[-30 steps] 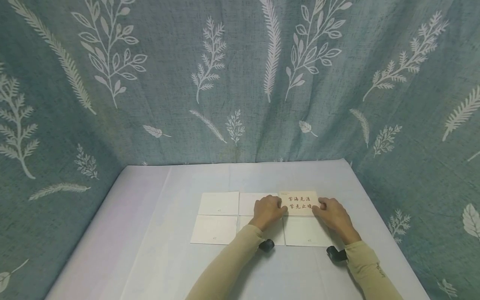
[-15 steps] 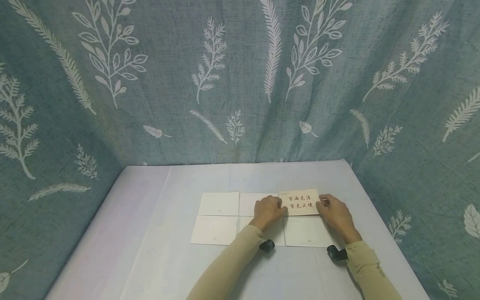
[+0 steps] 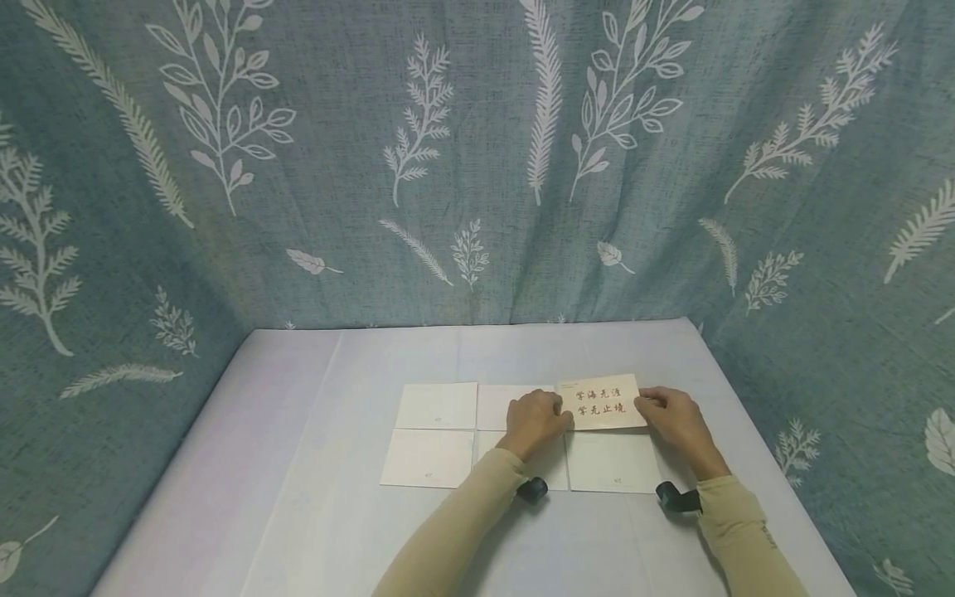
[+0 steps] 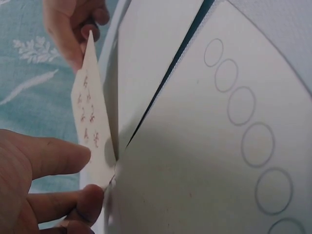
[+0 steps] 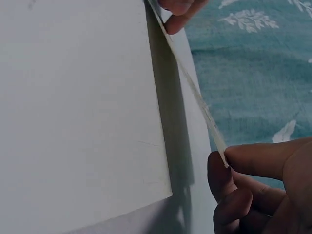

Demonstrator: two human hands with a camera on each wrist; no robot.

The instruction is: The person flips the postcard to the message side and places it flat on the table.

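A cream card [image 3: 603, 402] with red-brown Chinese characters is tilted up, its right side raised off the table. My right hand [image 3: 677, 423] pinches its right edge between thumb and fingers, which the right wrist view shows closely. At the opposite end, my left hand [image 3: 534, 423] holds the lower left corner, with the thumb [image 4: 63, 155] on the printed face. Beneath and in front of it lies a pale card [image 3: 613, 464]. Another card [image 4: 214, 161], marked with a row of grey circles, lies beside the left hand in the left wrist view.
More pale cards lie flat in two rows, among them a back left card [image 3: 438, 406] and a front left card [image 3: 428, 458]. My left forearm [image 3: 455, 531] partly covers the middle ones. A patterned green curtain [image 3: 477, 166] surrounds the white table [image 3: 313, 531].
The right side of the printed card has risen from lying flat to tilted. My right hand has shifted slightly right with that edge; the left hand stays at the left corner.
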